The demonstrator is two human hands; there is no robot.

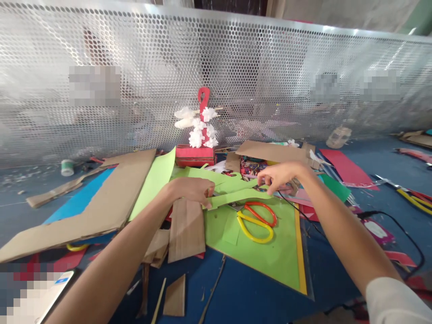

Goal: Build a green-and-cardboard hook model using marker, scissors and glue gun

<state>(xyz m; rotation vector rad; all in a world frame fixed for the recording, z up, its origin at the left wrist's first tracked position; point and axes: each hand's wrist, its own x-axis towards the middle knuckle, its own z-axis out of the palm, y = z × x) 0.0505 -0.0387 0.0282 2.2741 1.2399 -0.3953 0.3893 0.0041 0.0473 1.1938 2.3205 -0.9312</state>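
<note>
My left hand (pixel 194 190) is closed in a pinch on the left end of a long green paper strip (pixel 238 196). My right hand (pixel 278 174) is closed on the strip's right end, fingers curled over it; whether it also grips a small tool is hidden. The strip hangs just above a large green paper sheet (pixel 270 252). Red and yellow handled scissors (pixel 258 220) lie on that sheet below the strip, untouched.
Cardboard pieces (pixel 101 202) and a light green sheet (pixel 155 180) lie to the left. A red stand with white paper flowers (pixel 200 135) stands behind, before a perforated metal screen (pixel 135 67). Red paper (pixel 344 166), a black cable (pixel 398 225) and scraps lie right.
</note>
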